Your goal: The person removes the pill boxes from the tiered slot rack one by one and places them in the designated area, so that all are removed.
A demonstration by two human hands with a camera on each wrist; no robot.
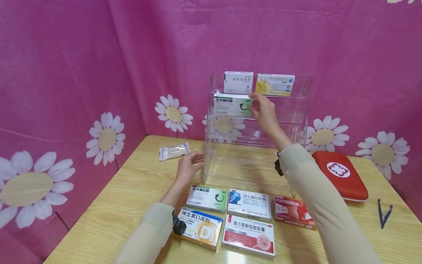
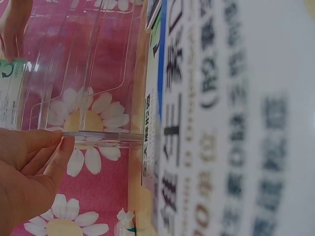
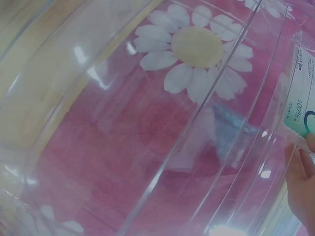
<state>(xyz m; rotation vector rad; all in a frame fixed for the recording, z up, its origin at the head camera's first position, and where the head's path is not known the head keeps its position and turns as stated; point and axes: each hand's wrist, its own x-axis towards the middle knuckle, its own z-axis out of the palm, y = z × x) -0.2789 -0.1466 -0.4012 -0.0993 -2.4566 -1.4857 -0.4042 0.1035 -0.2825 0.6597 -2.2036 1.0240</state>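
left hand (image 1: 188, 165) | fingers straight, resting on clear rack (image 1: 298, 110) lower-left edge, 9 o'clock of base | right hand (image 1: 263, 112) | pinching green-white box (image 1: 232, 104) right end, second shelf from top | box likely light stiff card, crushable; hold short ends | rack slick, rigid

Five medicine boxes (image 1: 244, 218) lie in two rows on the wooden table (image 1: 125, 198), and a red first-aid case (image 1: 341, 175) sits at the right. A packet of cotton swabs (image 1: 174, 150) lies far left, black tweezers (image 1: 384, 213) far right, before a pink daisy-print cloth (image 1: 82, 73).
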